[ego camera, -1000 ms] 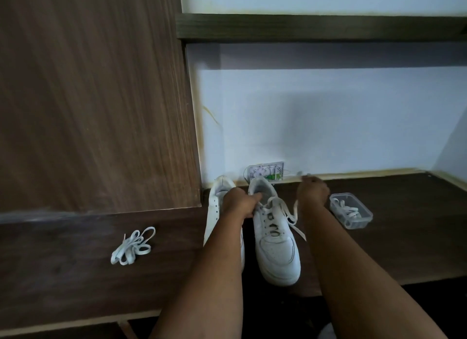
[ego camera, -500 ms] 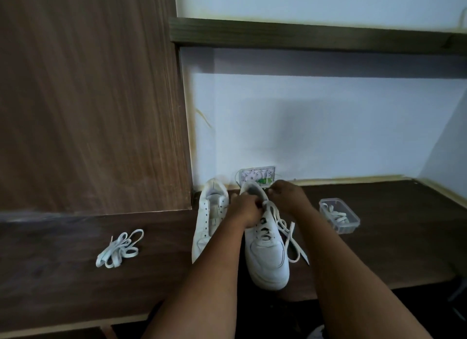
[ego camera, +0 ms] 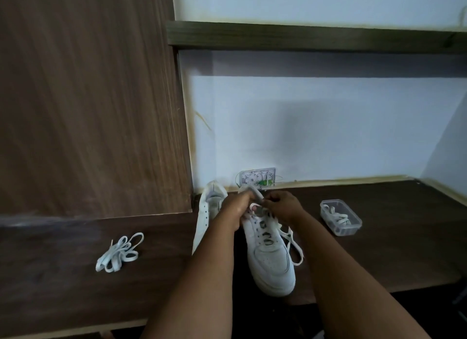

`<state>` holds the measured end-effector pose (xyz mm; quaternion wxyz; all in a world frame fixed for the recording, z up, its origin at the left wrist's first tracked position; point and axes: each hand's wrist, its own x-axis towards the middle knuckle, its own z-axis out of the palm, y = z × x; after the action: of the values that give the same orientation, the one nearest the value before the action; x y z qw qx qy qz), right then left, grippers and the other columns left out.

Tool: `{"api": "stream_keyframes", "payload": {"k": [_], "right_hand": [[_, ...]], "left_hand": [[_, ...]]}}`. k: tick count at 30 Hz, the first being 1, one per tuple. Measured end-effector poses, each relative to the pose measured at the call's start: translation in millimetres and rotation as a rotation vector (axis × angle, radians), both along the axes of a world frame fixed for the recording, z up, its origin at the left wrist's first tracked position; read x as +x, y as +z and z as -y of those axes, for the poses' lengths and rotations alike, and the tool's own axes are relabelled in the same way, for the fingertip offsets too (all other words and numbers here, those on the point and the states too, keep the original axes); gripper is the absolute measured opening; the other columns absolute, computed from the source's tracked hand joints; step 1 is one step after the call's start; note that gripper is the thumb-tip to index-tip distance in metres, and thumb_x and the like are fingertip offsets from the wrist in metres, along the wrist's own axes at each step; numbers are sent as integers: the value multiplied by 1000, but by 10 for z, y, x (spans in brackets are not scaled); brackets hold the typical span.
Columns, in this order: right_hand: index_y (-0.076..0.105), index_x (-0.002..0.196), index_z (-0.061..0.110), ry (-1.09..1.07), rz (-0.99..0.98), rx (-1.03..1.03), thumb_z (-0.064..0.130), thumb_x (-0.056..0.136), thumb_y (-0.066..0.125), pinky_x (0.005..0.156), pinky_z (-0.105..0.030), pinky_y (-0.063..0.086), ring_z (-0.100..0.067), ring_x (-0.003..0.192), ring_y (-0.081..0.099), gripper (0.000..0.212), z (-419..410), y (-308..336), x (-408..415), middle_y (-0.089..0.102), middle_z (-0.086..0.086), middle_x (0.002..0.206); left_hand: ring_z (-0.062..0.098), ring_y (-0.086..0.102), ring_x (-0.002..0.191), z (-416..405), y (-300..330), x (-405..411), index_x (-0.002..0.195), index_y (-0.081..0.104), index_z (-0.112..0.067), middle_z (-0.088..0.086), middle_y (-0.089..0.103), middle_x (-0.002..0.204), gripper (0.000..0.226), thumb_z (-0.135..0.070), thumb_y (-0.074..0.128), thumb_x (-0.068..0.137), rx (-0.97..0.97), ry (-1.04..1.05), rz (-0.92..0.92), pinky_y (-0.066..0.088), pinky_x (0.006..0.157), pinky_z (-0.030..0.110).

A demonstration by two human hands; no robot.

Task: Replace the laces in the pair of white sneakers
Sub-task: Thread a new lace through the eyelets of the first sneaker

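Observation:
Two white sneakers stand side by side on the dark wooden desk, toes toward me. The right sneaker is partly laced, and its white lace hangs in loose loops over its right side. My left hand grips the top of that sneaker at the tongue. My right hand pinches the lace near the top eyelets, close against my left hand. The left sneaker has bare eyelets and is partly hidden by my left forearm.
A bundle of loose white laces lies on the desk to the left. A clear plastic box with laces in it sits to the right. A wall socket is behind the sneakers. A tall wooden panel rises at left.
My right hand has come back from the right and moved in to the top of the right sneaker, next to my left hand. The lace now hangs slack beside the shoe.

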<state>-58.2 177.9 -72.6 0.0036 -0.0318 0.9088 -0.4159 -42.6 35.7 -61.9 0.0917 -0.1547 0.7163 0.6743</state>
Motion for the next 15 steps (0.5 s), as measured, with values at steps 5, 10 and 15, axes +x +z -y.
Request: {"api": "stream_keyframes", "payload": {"k": [5,10,15], "right_hand": [[74,94,17,-43,51,-53,21,89,59,54,-20,43,-11,61,57,17,25,10,-18,72,-5,85],[75,79,21,-65,99,-180,20,84,60,61,-36,51,-26,65,62,16,-28,-9,-21,73,-11,79],[77,88,16,-68,84,-186,25,83,67,62,-31,52,-23,66,63,15,-37,-15,-42,73,-15,84]], "left_hand": [[21,63,99,-112,6,-57,86,67,-27,-2,68,96,16,-34,53,86,-836,-244,-222,50,80,30],[18,62,76,-71,37,-35,71,69,-20,4,69,88,25,-15,53,90,-387,-117,-190,49,64,27],[8,44,36,59,319,87,58,46,-17,-5,48,53,28,-19,53,86,539,283,-39,29,39,16]]}}
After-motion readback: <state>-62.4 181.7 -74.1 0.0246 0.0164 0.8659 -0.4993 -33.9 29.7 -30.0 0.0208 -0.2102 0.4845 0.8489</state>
